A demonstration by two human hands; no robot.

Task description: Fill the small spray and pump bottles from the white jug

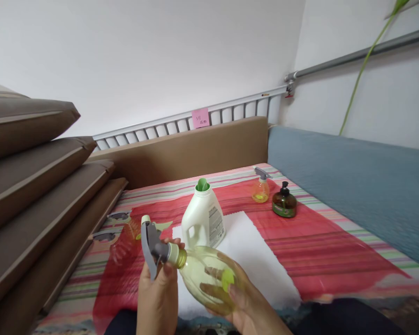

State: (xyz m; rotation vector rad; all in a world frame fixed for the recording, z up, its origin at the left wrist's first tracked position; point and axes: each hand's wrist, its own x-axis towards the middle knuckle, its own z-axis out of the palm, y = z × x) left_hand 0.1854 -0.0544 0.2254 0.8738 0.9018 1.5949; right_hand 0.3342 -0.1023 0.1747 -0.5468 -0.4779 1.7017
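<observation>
A clear yellow spray bottle point(195, 274) lies tilted between my two hands, its grey trigger head point(155, 244) pointing left. My left hand point(160, 279) is closed around the collar below the trigger. Wrapped round the wide body of the bottle is my right hand point(244, 298), its fingers showing through the plastic. Just behind stands a white detergent jug point(204, 218), upright, with a green spout point(202, 184) in its uncapped neck. The jug rests on a white cloth or sheet point(261, 260).
An orange-tinted spray bottle point(260, 190) and a dark pump bottle point(284, 202) stand at the right. More spray bottles point(127, 232) lie at the left on the red sheet point(310, 246). Brown cushions point(38, 177) are stacked at far left; a blue padded side point(349, 181) borders the right.
</observation>
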